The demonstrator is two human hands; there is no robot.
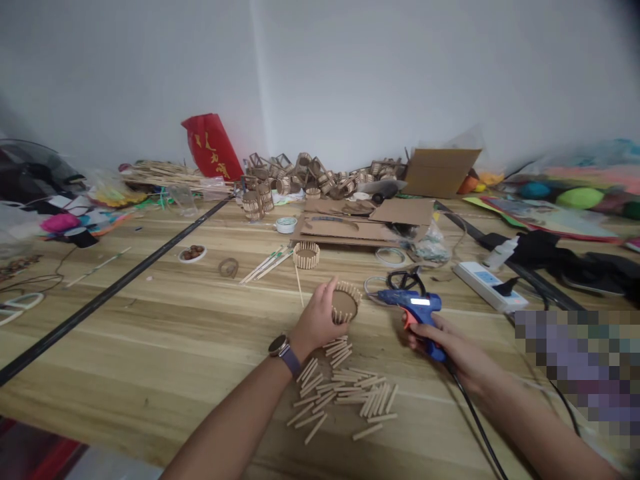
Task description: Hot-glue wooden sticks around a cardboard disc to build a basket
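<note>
My left hand (323,315), with a watch on its wrist, is closed round the left side of a small round basket (346,303) with short wooden sticks standing along its rim. In my right hand (440,340) is a blue hot glue gun (413,303), held by the handle with a finger near the orange trigger. Its nozzle points left toward the basket, a little apart from it. Just below the basket lie several short wooden sticks (345,387) in a loose pile. Another stick-ringed basket (306,255) stands farther back.
Flat cardboard (350,230) and several finished stick pieces (300,177) lie at the back. A white power strip (490,287) and a small bottle (501,253) are at right. A bowl of brown beads (193,254) and long sticks (265,265) are at left.
</note>
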